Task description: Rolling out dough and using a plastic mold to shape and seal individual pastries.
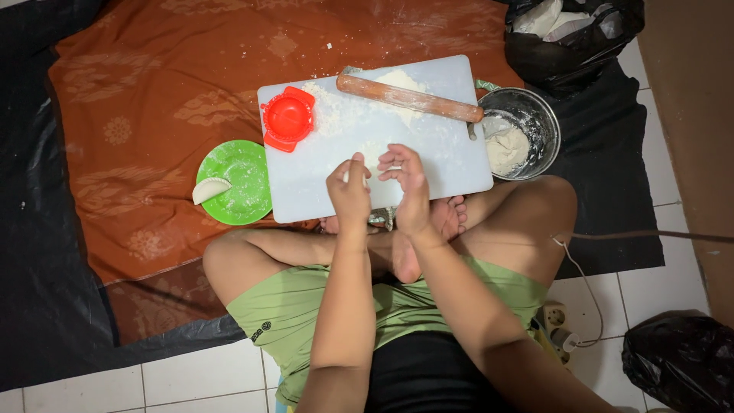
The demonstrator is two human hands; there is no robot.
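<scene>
Both your grips pinch one small piece of white dough (372, 170) between them: your left hand (349, 195) curls its fingers around the near side, your right hand (409, 187) closes thumb and fingertips on the far side. You hold the dough just above the near edge of a white board (451, 157), which lies on the floor in front of your crossed legs.

On the board, a wooden rolling pin (409, 99) rests slantwise along the far edge, beside a heap of loose flour (336, 111). A red dumpling press (288, 118) sits open on the board's left corner. Just left of the board stands a green plate (241, 183), dusted white, with one folded dumpling (209, 189) at its left rim. Touching the board's right corner is a metal bowl (539, 126) with a lump of dough (507, 149) inside.

An orange patterned cloth (138, 115) lies under board and plate, spread over black plastic sheeting (38, 291) on white floor tiles. A black bag (573, 38) with white packets stands beyond the bowl; a second black bag (680, 359) lies near your right knee, with a power strip (556, 321) by your thigh.
</scene>
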